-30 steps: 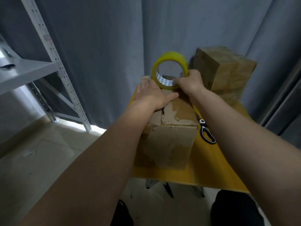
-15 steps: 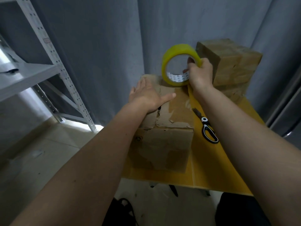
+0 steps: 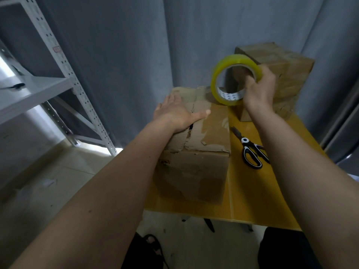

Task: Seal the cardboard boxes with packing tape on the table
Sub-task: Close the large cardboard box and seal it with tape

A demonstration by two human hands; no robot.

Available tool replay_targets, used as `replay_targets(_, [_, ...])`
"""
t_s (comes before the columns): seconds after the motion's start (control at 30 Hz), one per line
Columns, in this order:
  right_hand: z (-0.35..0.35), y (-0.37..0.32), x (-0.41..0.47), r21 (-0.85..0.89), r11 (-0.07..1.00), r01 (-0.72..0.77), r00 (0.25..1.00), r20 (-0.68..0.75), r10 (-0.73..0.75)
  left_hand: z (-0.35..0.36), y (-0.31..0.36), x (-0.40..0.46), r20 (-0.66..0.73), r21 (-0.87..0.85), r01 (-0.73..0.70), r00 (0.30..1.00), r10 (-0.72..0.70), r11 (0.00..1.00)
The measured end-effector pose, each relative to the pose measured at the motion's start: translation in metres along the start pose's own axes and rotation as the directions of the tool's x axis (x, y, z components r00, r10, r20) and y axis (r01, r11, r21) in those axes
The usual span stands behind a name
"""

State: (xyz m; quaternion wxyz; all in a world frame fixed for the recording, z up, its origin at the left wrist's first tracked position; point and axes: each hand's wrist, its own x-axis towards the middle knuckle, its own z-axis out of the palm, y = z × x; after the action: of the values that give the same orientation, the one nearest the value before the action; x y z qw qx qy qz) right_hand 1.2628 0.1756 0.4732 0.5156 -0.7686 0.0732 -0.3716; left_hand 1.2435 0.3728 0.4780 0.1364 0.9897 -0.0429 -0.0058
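A worn brown cardboard box (image 3: 196,152) sits on the yellow table (image 3: 252,195), top flaps closed but torn and ragged along the middle seam, with scraps of old tape on them. A roll of yellowish clear packing tape (image 3: 218,78) stands on edge, raised over the box's far right corner. Behind it, sealed cardboard boxes (image 3: 287,74) sit stacked at the table's back.

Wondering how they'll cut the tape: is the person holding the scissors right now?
No, the scissors lie on the yellow table while the right hand grips the tape roll.
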Motion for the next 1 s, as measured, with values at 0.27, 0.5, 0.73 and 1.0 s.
replay_targets(0.27, [-0.023, 0.009, 0.003, -0.260, 0.952, 0.164, 0.986, 0.050, -0.156, -0.002, 0.002, -0.001, 0.066, 0.108, -0.071, 0.996, 0.064, 0.992])
replay_targets(0.5, [-0.044, 0.037, 0.003, -0.362, 0.919, 0.152, 0.987, 0.096, -0.126, -0.004, 0.002, 0.000, 0.111, 0.125, -0.094, 0.991, 0.081, 0.988])
replay_targets(0.73, [-0.037, 0.060, -0.016, -0.300, 0.952, 0.055, 0.998, 0.033, -0.047, -0.002, 0.003, -0.002, 0.132, 0.146, -0.137, 0.984, 0.118, 0.980])
replay_targets(1.0, [-0.036, 0.058, -0.021, -0.356, 0.933, 0.061, 0.998, 0.013, -0.060, 0.005, 0.047, -0.005, 0.231, 0.207, -0.096, 0.972, 0.047, 0.974])
